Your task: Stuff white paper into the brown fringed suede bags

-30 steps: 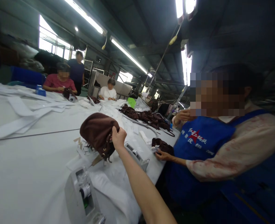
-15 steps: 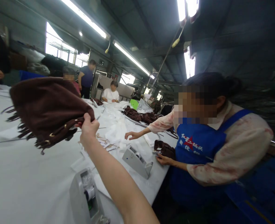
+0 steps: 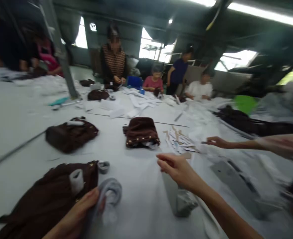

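Note:
My left hand, at the lower left, is closed on a grey curled strap, blurred, with whitish material inside its loop. Just beside that hand lies a dark brown bag with a white roll on it. A small grey coil touches the bag's edge. My right hand hovers over a grey tape dispenser, fingers loosely bent and apart, holding nothing. Farther off, a brown fringed bag with gold-coloured eyelets rests on the white table.
Another brown bag lies at left. Paper tags are scattered near a co-worker's hand reaching in from the right. A second tape dispenser stands there. A metal post rises from the table. Several people work behind.
The view has swung left. My right hand has let go of the brown fringed bag, which now lies on the table. My left hand has come into view with the grey strap.

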Tool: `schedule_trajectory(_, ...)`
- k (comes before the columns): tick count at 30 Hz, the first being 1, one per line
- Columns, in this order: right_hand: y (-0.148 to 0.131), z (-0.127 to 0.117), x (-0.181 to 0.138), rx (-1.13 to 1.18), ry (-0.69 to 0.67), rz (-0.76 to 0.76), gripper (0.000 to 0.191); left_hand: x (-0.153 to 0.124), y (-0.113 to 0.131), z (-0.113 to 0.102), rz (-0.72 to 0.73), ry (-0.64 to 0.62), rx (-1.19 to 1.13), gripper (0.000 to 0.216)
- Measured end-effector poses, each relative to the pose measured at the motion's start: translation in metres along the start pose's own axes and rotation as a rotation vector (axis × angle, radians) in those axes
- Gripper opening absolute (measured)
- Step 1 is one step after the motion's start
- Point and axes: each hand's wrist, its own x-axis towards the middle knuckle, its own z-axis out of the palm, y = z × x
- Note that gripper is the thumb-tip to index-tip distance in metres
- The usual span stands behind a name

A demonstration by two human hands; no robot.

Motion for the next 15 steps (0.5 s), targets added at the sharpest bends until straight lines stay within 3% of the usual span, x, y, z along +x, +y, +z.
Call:
schedule_trajectory(4,0.014,0.038,-0.050,-0.038,-0.080,-0.156,0.030,-0.011,0.000,-0.009,0.079,-0.109,0.257,0.038)
schedule_trajectory(7,0.013,0.077,-0.084,-0.178,-0.079,-0.414,0.045,-0.024,-0.007,0.003,0.173,-0.197,0.622,0.035)
schedule_trajectory(10,0.010,0.114,-0.108,-0.287,-0.187,-0.592,0.056,-0.042,-0.016,0.016,0.305,-0.324,0.858,0.029)
schedule_trajectory(15,0.007,0.147,-0.129,-0.213,-0.284,-0.544,0.039,-0.055,-0.019,0.020,0.340,-0.432,0.934,0.024)
